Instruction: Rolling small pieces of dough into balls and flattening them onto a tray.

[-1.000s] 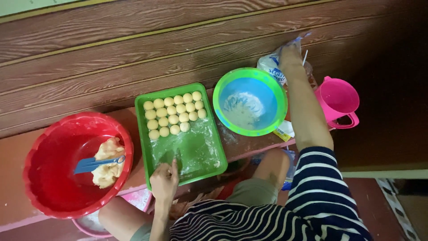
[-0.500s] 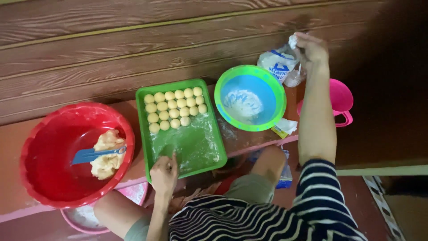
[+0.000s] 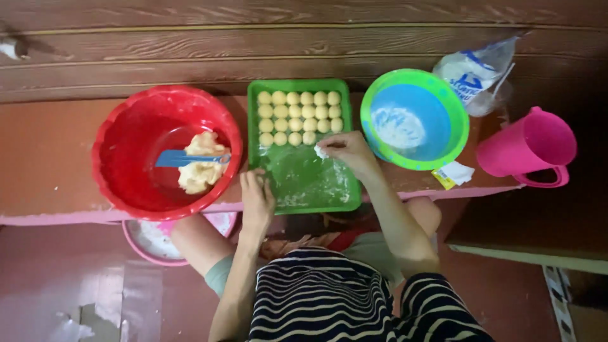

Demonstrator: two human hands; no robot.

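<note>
R hand (image 3: 345, 151) over green tray (image 3: 339, 196), fingertips pinching bit of white flour (image 3: 321, 152) near dough balls (image 3: 299, 116). L hand (image 3: 256, 199) curled on tray's near-left rim, empty. Red bowl (image 3: 111, 183) left, green-rimmed bowl (image 3: 415, 161) right.

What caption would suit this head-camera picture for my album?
Right hand pinching flour over a green tray of dough balls, left hand on its edge, between red basin and flour bowl.
</note>
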